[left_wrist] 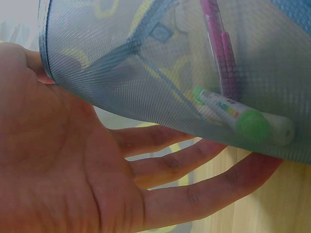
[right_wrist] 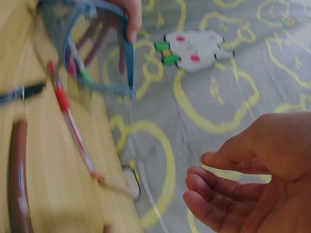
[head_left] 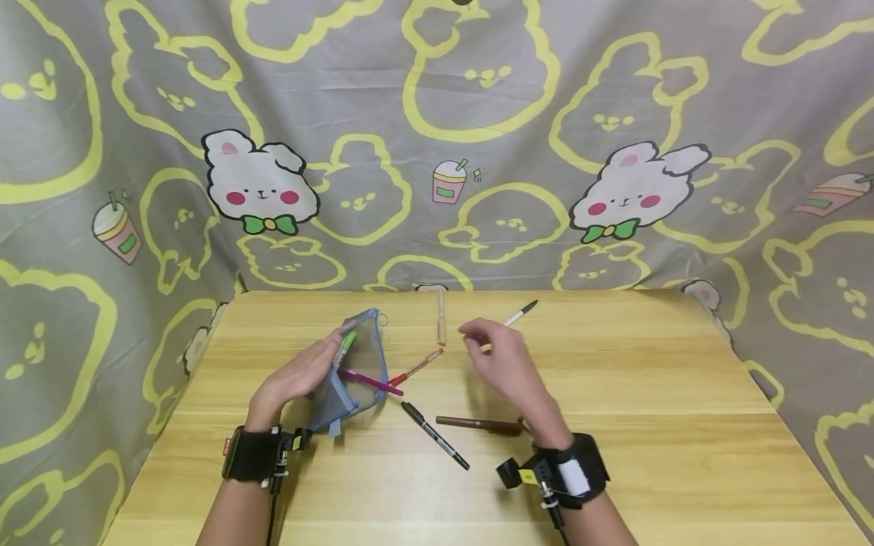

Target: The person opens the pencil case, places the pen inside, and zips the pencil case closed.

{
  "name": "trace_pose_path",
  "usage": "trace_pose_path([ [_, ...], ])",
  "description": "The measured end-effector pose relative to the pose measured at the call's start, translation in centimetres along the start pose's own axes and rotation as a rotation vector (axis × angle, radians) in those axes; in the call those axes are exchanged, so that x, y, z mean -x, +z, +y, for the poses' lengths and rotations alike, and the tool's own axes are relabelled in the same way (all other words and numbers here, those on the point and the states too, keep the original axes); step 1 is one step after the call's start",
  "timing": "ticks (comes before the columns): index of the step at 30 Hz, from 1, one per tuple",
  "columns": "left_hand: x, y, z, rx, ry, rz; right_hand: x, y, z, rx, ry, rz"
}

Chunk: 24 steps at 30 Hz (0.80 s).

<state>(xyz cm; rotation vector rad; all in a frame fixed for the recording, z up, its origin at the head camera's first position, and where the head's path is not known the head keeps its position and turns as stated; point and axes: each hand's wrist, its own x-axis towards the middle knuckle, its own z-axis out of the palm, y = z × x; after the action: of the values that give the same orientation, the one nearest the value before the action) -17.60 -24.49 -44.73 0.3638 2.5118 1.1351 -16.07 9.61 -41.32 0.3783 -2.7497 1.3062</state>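
My left hand (head_left: 300, 375) holds a blue mesh pouch (head_left: 332, 402) by its edge, the thumb at the rim and the fingers spread along the outside. Through the mesh in the left wrist view show a green-capped marker (left_wrist: 233, 114) and a magenta pen (left_wrist: 221, 48). In the head view the magenta pen's end reaches past the pouch's mouth. My right hand (head_left: 501, 360) hovers above the table with loosely bent fingers and nothing in them. Closest to it are a white pen with a black cap (head_left: 522, 312) and a pale pen (head_left: 441, 318).
A red pen (head_left: 416, 365) lies by the pouch's mouth. Nearer me on the wooden table (head_left: 683, 455) are a black double-ended marker (head_left: 435, 434) and a brown marker (head_left: 478, 425), partly beside my right wrist. A patterned curtain (head_left: 382, 98) hangs behind and at both sides.
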Motion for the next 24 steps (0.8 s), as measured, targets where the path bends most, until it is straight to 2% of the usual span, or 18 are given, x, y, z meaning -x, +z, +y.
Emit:
trace_pose_path([
  [5,0.0,0.0,0.0,0.005,-0.006,-0.009,0.9,-2.2,2.7,0.093,0.009,0.042],
  [12,-0.1,0.0,0.2,-0.040,0.057,0.013,2.1,-3.8,5.2,0.179,0.069,0.042],
  [24,-0.2,0.2,0.2,-0.037,0.091,0.017,2.0,-1.7,7.8,0.278,0.178,-0.070],
])
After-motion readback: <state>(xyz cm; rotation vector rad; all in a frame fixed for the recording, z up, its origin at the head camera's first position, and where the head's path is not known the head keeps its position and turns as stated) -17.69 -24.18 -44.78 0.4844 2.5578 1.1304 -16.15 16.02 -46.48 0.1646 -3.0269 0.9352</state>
